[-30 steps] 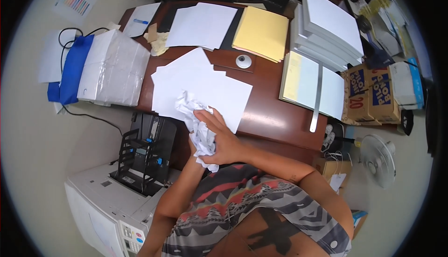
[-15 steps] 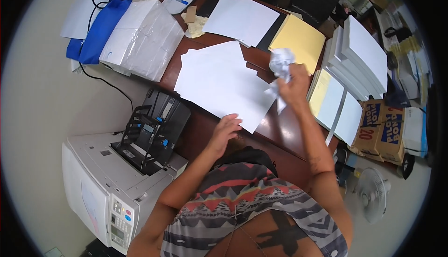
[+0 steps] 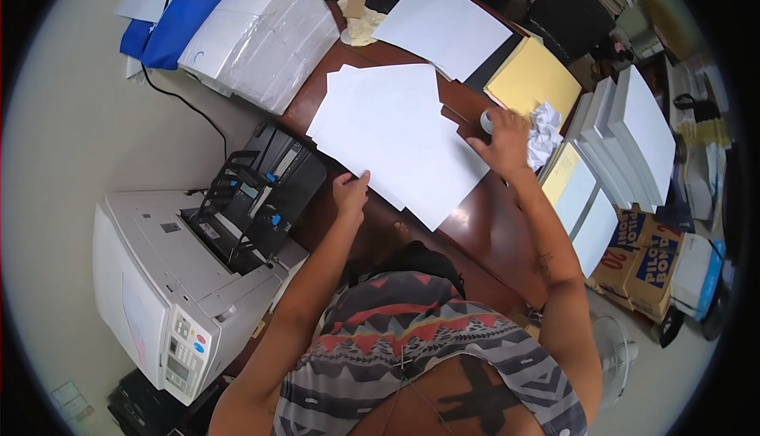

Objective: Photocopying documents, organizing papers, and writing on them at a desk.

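Note:
A spread pile of white paper sheets (image 3: 396,123) lies on the dark red-brown desk, its edges uneven. At its near left edge is my left hand (image 3: 351,197), fingers curled, thumb and fingertips closed on the paper's edge. My right hand (image 3: 507,144) is over the pile's right side, fingers and thumb apart. Close by its fingertips sits a small white round object (image 3: 486,121), partly hidden, kind unclear. Just right of that hand, a crumpled ball of white paper (image 3: 545,135) rests against the yellow paper stack (image 3: 534,78), out of my grip.
A plastic-wrapped white block (image 3: 269,44) stands back left, with blue cloth (image 3: 186,16) beside it. A grey printing machine (image 3: 170,254) is at my left. More white sheets (image 3: 443,30) lie farther back. Tall paper stacks (image 3: 641,135), cartons (image 3: 645,266) and a fan (image 3: 613,357) are right.
My right hand has let go of the crumpled paper, which now lies right of it. My left hand has moved left along the pile and closed on its edge. The whole view has shifted.

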Tool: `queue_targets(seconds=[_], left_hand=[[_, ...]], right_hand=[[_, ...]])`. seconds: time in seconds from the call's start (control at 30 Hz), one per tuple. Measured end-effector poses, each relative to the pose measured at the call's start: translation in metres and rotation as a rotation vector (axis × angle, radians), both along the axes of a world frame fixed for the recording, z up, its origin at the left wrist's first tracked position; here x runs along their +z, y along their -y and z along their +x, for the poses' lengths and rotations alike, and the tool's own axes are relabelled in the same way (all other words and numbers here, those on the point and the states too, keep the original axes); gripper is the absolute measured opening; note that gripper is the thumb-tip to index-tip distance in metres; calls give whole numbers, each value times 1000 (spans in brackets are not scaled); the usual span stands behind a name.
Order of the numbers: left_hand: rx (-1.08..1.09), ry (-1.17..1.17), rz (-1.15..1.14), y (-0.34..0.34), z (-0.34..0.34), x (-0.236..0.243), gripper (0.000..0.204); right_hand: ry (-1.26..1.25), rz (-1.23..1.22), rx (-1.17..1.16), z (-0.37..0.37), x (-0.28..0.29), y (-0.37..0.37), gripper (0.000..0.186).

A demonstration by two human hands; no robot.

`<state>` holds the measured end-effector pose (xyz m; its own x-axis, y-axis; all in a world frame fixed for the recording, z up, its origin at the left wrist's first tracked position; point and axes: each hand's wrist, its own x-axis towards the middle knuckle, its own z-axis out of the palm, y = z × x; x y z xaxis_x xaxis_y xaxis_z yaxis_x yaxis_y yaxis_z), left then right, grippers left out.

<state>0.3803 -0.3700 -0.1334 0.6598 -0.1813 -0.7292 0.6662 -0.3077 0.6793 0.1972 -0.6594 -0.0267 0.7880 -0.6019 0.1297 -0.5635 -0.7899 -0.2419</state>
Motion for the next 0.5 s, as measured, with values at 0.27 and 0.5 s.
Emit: queue_targets(seconds=[0.27,0.5], left_hand=[[-15,42,-74,-21,37,-8,16],[-43,-72,-265,-33,22,-6,19]], right_hand=[[-240,215,-223,58,-58,-64,92],[36,520,-225,51,-84,-72,44]])
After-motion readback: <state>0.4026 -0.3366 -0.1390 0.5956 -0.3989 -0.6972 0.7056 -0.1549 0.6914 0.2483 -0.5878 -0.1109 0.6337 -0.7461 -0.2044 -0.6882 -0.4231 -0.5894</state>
